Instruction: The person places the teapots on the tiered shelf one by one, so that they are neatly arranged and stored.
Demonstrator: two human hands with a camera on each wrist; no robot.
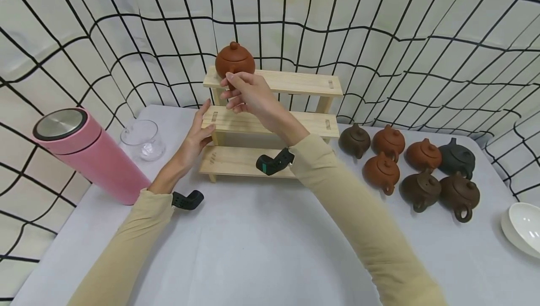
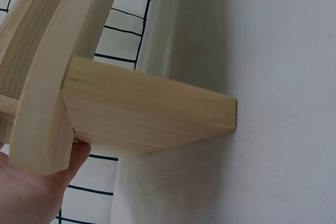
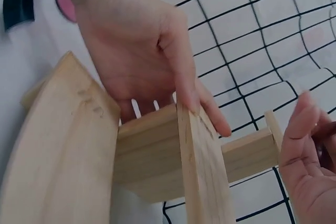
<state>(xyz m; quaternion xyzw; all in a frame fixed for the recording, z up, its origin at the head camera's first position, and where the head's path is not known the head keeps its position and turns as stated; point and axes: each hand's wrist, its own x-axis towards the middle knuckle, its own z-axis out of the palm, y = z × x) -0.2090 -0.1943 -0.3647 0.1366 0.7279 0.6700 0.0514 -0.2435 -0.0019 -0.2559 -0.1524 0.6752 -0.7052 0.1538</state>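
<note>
A three-tier wooden shelf stands at the back of the table. On the left end of its top board sits a reddish-brown clay teapot, upright, lid on, handle toward me. My right hand pinches that handle, which the fingers partly hide. At the shelf's left side my left hand grips the middle tier, its thumb at the front edge of the board. The right wrist view shows this left hand against the wood, some fingers behind the upright.
Several brown, reddish and dark clay teapots cluster right of the shelf. A white bowl stands at the right edge. To the left are a pink thermos and a clear glass cup. Black grid netting surrounds the table.
</note>
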